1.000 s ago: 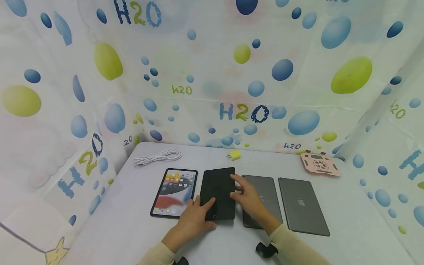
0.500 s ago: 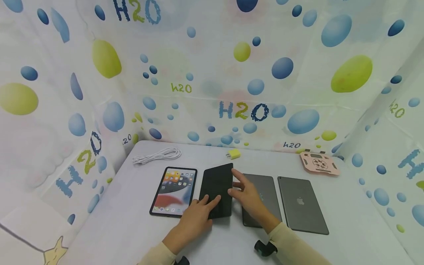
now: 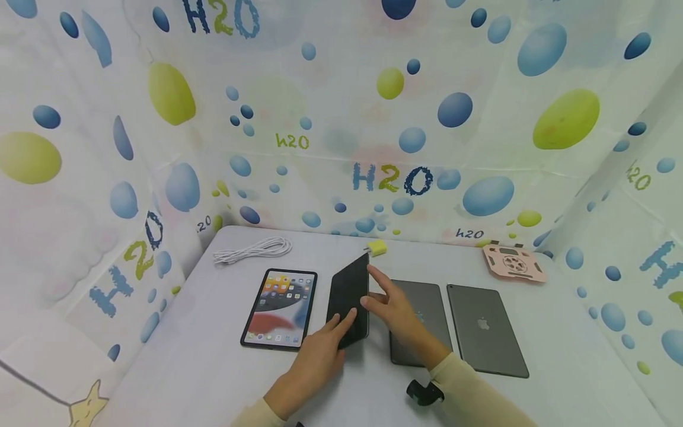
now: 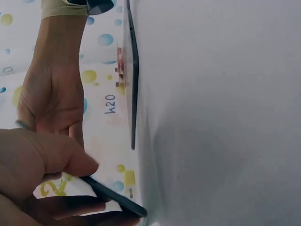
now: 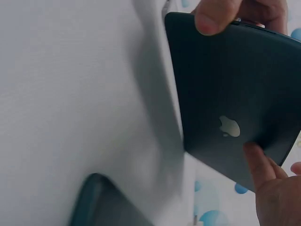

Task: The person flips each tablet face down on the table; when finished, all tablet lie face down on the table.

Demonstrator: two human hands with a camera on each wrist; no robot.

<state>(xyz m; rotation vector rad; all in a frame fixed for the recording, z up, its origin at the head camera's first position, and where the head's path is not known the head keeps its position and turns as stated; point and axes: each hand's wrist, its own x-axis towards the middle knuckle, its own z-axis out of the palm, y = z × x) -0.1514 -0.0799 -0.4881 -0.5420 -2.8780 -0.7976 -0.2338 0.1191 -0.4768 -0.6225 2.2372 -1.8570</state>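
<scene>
left hand (image 3: 322,351): pinching tilted tablet (image 3: 348,292) | right hand (image 3: 397,311): gripping its edge | 3 other tablets (image 3: 279,311): lying on bench (image 3: 192,362)

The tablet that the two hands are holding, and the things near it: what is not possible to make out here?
Raised tablet: head view, left hand covers some of its lower part; right wrist view, the picture edge cuts off a corner.
Neighbouring tablet: head view, right hand hides part of its back.
Pink device: head view, small markings unreadable.
</scene>
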